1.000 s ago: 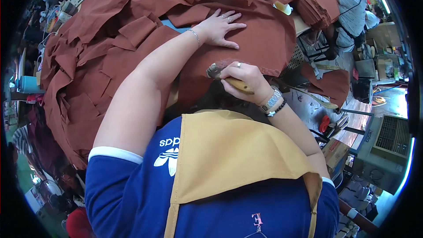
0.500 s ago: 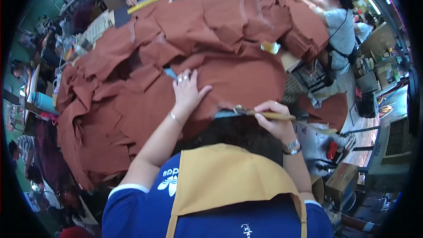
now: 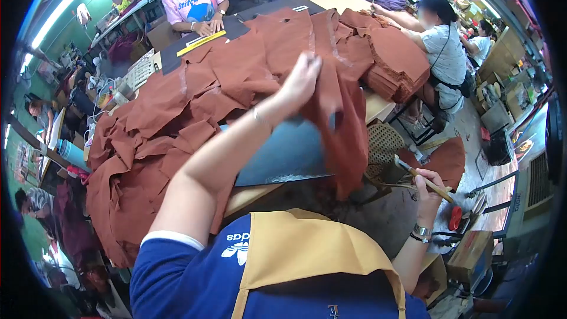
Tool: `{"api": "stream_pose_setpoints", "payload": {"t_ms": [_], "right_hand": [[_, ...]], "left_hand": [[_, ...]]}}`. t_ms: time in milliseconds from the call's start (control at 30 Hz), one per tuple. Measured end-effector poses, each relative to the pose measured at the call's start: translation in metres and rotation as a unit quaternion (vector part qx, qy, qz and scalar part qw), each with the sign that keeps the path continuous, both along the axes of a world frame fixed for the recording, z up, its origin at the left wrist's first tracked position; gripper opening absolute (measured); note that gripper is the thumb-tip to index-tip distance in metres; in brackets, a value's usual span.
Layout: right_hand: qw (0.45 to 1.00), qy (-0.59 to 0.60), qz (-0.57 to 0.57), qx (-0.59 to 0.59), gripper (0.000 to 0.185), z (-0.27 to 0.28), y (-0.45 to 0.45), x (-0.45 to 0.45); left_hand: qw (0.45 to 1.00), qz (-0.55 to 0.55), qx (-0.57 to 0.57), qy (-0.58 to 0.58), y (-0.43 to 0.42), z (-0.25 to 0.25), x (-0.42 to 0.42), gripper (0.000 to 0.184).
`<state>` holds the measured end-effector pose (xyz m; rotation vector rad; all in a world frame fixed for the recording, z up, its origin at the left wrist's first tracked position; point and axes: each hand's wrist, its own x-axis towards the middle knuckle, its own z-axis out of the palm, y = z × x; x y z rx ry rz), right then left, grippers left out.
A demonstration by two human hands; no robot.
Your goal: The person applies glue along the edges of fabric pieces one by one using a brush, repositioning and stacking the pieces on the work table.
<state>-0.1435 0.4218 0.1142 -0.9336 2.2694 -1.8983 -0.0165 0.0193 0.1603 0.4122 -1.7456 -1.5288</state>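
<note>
The cloth (image 3: 348,136) has come off the dark board (image 3: 286,152) and hangs below the left hand's (image 3: 303,78) blurred fingers, seemingly clamped on it. The right hand's (image 3: 427,194) fingers grip the brush (image 3: 410,168) well clear; brushing seems paused.

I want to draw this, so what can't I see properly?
Head view: left hand, blurred, so its exact finger positions are unclear.
Head view: dark board, partly covered by the left forearm and red-brown sheets.
Head view: blue shirt, cut off by the bottom edge.
</note>
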Motion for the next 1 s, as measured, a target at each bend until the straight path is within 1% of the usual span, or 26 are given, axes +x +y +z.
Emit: {"api": "stream_pose_setpoints", "payload": {"t_ms": [33,67,100,133,233,267,333,400,433,467,533,600,667,700,733,767,800,867,933,967,1000], "right_hand": [[1.000,-0.002,-0.010,-0.003,0.013,0.002,0.004,0.000],[1.000,-0.004,-0.020,-0.006,0.013,0.004,0.008,-0.001],[0.999,0.009,-0.031,0.001,0.013,0.008,0.012,0.000],[0.999,0.022,-0.041,0.010,0.013,0.011,0.017,0.002],[0.997,0.048,-0.064,0.005,0.012,0.012,0.031,0.006],[0.996,0.054,-0.068,0.000,0.012,0.010,0.035,0.008],[0.996,0.048,-0.072,0.024,0.011,0.004,0.046,0.007],[0.996,0.042,-0.066,0.033,0.011,-0.001,0.051,0.009],[0.994,0.056,-0.074,0.050,0.012,-0.003,0.052,0.009],[0.994,0.053,-0.070,0.057,0.012,-0.003,0.052,0.010],[0.994,0.049,-0.060,0.074,0.012,-0.002,0.048,0.012],[0.995,0.047,-0.047,0.075,0.011,-0.003,0.042,0.011],[0.995,0.043,-0.033,0.078,0.011,-0.007,0.036,0.010],[0.996,0.040,-0.024,0.079,0.011,-0.011,0.033,0.008],[0.996,0.038,-0.012,0.080,0.011,-0.014,0.029,0.007],[0.996,0.028,-0.005,0.089,0.011,-0.017,0.026,0.005],[0.995,0.020,0.005,0.096,0.011,-0.018,0.022,0.003],[0.994,0.016,0.032,0.108,0.011,-0.020,0.008,-0.002],[0.991,0.022,0.057,0.121,0.011,-0.015,-0.004,-0.006],[0.989,0.043,0.068,0.122,0.011,-0.010,-0.013,-0.006],[0.989,0.039,0.079,0.117,0.011,-0.009,-0.020,-0.009]], "left_hand": [[0.998,0.033,-0.047,0.027,-0.027,0.018,-0.026,0.022],[0.987,0.136,-0.043,0.081,-0.077,0.028,-0.058,0.033],[0.978,0.129,0.021,0.162,-0.051,0.093,-0.044,0.019],[0.955,0.144,0.022,0.259,-0.068,0.121,-0.040,0.020],[0.858,0.308,0.020,0.410,-0.139,0.163,-0.024,0.033],[0.817,0.354,0.017,0.455,-0.143,0.165,-0.017,0.031],[0.786,0.356,-0.011,0.505,-0.176,0.137,-0.009,0.023],[0.781,0.398,-0.015,0.481,-0.199,0.083,-0.004,0.025],[0.766,0.506,-0.023,0.397,-0.211,0.049,-0.002,0.026],[0.736,0.604,-0.032,0.304,-0.218,0.017,0.000,0.026],[0.742,0.631,0.046,0.222,-0.205,-0.034,0.018,0.028],[0.735,0.657,0.085,0.143,-0.196,-0.078,0.052,0.029],[0.701,0.698,0.053,0.135,-0.206,-0.129,0.086,0.031],[0.701,0.701,0.051,0.121,-0.202,-0.140,0.103,0.032],[0.698,0.706,0.049,0.107,-0.198,-0.150,0.122,0.032],[0.710,0.695,0.078,0.076,-0.195,-0.160,0.136,0.031],[0.723,0.681,0.094,0.068,-0.182,-0.155,0.144,0.032],[0.747,0.659,0.067,0.055,-0.195,-0.170,0.165,0.032],[0.808,0.579,0.095,0.058,-0.229,-0.166,0.194,0.034],[0.813,0.537,0.172,0.145,-0.220,-0.131,0.199,0.033],[0.808,0.483,0.243,0.233,-0.205,-0.077,0.202,0.033]]}}
